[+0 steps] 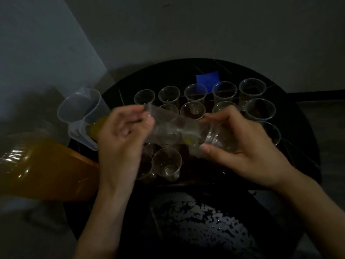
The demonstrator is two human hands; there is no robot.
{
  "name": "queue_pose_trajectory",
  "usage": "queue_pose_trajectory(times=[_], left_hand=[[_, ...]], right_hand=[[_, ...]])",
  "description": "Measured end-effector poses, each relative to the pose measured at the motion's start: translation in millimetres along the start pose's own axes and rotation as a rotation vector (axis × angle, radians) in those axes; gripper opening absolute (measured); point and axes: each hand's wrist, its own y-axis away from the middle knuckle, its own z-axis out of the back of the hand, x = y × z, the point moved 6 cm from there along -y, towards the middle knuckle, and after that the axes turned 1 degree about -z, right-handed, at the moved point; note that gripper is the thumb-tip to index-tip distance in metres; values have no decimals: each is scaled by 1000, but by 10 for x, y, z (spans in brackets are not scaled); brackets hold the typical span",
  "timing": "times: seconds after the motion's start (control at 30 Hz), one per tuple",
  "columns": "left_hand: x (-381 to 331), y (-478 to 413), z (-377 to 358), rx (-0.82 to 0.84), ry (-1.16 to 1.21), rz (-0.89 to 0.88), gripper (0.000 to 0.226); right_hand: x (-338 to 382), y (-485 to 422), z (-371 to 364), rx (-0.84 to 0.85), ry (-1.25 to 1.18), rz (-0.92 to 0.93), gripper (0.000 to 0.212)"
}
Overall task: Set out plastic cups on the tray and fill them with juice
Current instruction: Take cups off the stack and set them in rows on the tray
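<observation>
A stack of clear plastic cups lies sideways in the air between my hands, above the dark tray. My right hand grips the stack's closed end. My left hand pinches the rim of the outermost cup at the open end. Several empty clear cups stand upright on the tray in rows behind the stack, and two more stand near its front left. A clear jug with yellow juice in it stands at the tray's left.
A large bottle of orange juice lies at the left edge of the round dark table. A blue square lies at the table's back. A dark speckled surface is below my arms.
</observation>
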Motion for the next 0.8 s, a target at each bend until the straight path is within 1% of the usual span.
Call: queue_pose_trajectory(times=[0.07,0.13,0.2,0.27,0.33,0.4,0.5,0.63,0.7,0.8], left_hand=[[-35,-31,130,-96,132,-85,32],[-79,-14,135,-87,164,-171,39],[-116,56,0,10,58,-208,50],[-102,147,-182,129,-121,-230,60],[-55,240,-362,231,-352,-286,68],[-1,307,-486,300,-500,-350,70],[82,383,-603,376,-578,-379,72],[265,452,-711,488,-682,-335,77],[340,474,-754,517,-709,-297,79],[387,486,-802,530,-728,-303,80]], right_hand=[[-104,14,162,-91,-75,-58,54],[-203,44,329,-224,-216,-129,48],[-275,86,443,-347,-327,-183,45],[-291,109,495,-411,-360,-195,43],[-272,118,507,-426,-378,-194,46],[-254,115,514,-433,-394,-197,46],[-248,108,517,-424,-392,-203,46],[-262,95,506,-396,-396,-197,40],[-263,91,513,-397,-387,-193,39],[-276,92,529,-406,-380,-202,40]])
